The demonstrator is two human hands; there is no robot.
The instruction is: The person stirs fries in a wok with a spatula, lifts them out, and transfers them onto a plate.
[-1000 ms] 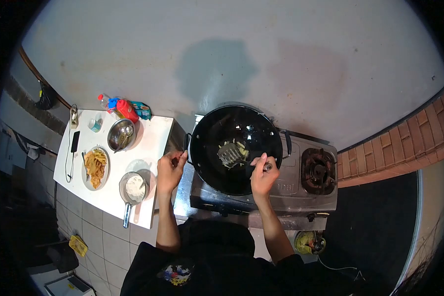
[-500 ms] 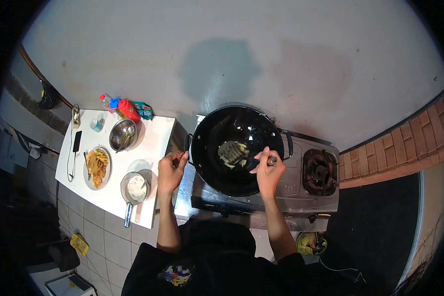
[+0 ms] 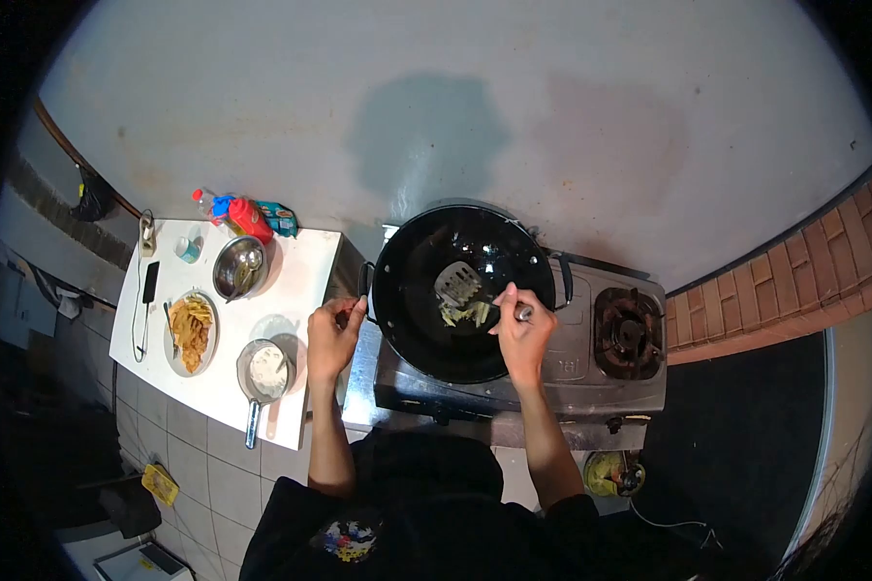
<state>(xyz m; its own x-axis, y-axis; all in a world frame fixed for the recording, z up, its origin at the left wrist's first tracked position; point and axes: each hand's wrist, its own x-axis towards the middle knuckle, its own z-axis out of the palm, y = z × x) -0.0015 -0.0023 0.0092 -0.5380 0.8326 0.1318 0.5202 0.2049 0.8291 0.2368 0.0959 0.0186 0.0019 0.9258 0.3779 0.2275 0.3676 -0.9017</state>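
A large black wok (image 3: pixel 417 339) sits on the stove. My right hand (image 3: pixel 525 334) is closed around the handle of a slotted spatula (image 3: pixel 457 284), whose metal head is inside the wok. Small pale-green food pieces (image 3: pixel 465 313), perhaps sliced vegetables, lie just below that head on the wok's bottom. At the wok's left side, my left hand (image 3: pixel 333 341) has its thumb and fingers closed at the side handle (image 3: pixel 364 281).
To the left, a white table (image 3: pixel 218 387) carries a plate of fried food (image 3: pixel 192 334), a metal bowl (image 3: pixel 240 268), a saucepan with white contents (image 3: pixel 266 372), a phone (image 3: pixel 150 281) and bottles (image 3: pixel 250 221). A bare burner (image 3: pixel 630 334) is at the right.
The spatula head has moved up within the wok and tilted. The food pieces now sit below it instead of around it. My left hand stays at the wok handle.
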